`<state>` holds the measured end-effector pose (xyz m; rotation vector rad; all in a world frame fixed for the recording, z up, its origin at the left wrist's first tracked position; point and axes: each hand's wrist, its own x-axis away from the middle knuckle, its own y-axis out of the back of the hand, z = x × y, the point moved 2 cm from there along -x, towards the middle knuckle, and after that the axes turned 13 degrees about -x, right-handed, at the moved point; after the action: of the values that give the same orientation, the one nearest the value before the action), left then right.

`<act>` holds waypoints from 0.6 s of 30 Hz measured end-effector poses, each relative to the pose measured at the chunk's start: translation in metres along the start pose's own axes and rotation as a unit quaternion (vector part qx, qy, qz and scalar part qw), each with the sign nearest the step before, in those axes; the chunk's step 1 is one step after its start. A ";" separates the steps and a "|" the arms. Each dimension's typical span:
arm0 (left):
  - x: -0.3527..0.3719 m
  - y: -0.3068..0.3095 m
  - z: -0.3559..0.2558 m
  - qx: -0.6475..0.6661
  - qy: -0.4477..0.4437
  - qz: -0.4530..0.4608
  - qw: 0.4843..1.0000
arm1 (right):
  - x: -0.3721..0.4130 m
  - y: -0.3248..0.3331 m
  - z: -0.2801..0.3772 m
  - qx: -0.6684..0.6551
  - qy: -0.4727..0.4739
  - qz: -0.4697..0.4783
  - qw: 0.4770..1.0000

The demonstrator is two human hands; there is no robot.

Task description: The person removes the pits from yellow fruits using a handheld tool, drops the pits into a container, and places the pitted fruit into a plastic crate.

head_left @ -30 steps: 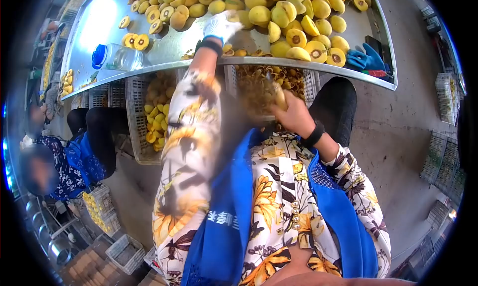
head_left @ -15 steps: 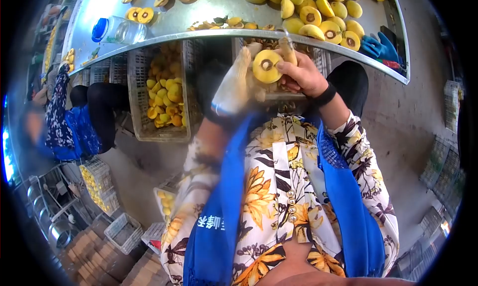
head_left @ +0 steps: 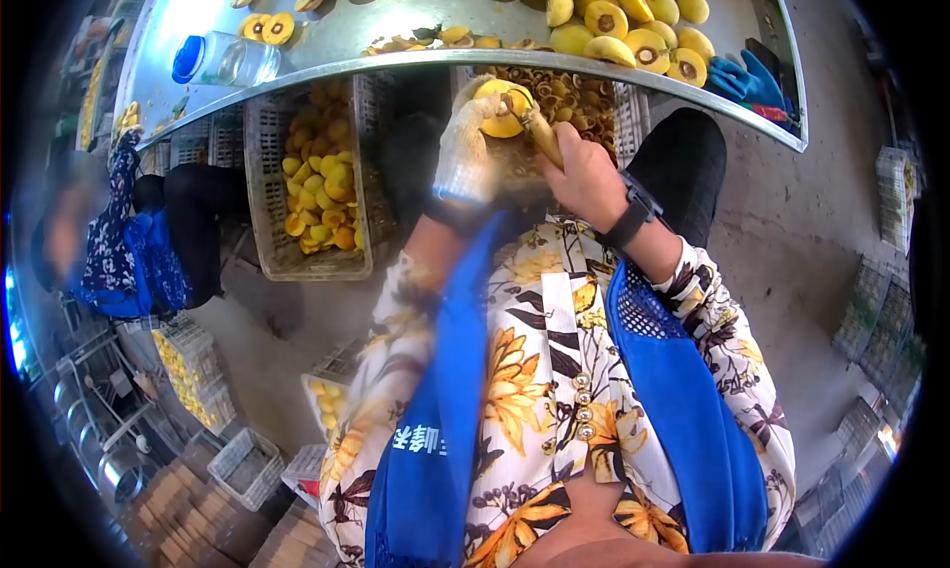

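My left hand [head_left: 461, 154], in a white knit glove, is closed around a yellow peach half [head_left: 503, 125] with its cut side showing. A pitting tool with a wooden handle [head_left: 543, 138] is in my bare right hand [head_left: 591, 180], fingers wrapped round it. Its metal end meets the cut face near the middle of the peach half; the stone's state is hard to make out. Both hands are just below the table edge, over a crate of brown and orange scraps [head_left: 584, 118].
The metal table [head_left: 416, 2] carries many peach halves [head_left: 648, 48], a clear bottle with a blue cap [head_left: 247, 61] and blue gloves [head_left: 747, 81]. A crate [head_left: 259, 227] of yellow peach halves stands left of my legs. Another person [head_left: 148, 256] sits farther left.
The tool has turned, and its metal end has come onto the peach half. My right thumb has left the fruit, and the peach half has moved up and left.
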<state>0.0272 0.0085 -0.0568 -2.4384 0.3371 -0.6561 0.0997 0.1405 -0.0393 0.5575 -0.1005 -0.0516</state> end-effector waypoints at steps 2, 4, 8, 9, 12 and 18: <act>0.004 -0.008 -0.003 -0.024 -0.018 0.002 1.000 | 0.001 0.000 0.000 0.001 -0.002 0.003 1.000; 0.005 -0.014 -0.004 -0.026 -0.024 -0.003 0.999 | 0.001 0.003 0.007 0.004 0.006 0.005 1.000; -0.004 -0.007 0.008 0.023 -0.033 -0.005 0.999 | 0.004 0.002 0.015 -0.010 0.011 -0.002 1.000; -0.003 -0.010 0.008 0.031 -0.032 -0.007 0.999 | 0.005 0.001 0.011 -0.019 0.006 -0.007 1.000; -0.001 -0.014 0.010 0.015 -0.041 -0.015 0.999 | 0.005 0.000 0.011 -0.025 0.001 -0.013 1.000; 0.004 -0.022 0.016 -0.299 -0.277 -0.062 0.911 | 0.009 -0.004 0.012 -0.038 -0.039 -0.006 0.999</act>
<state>0.0404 0.0317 -0.0534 -3.1090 0.1596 0.1532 0.1077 0.1295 -0.0305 0.4811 -0.1699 -0.0887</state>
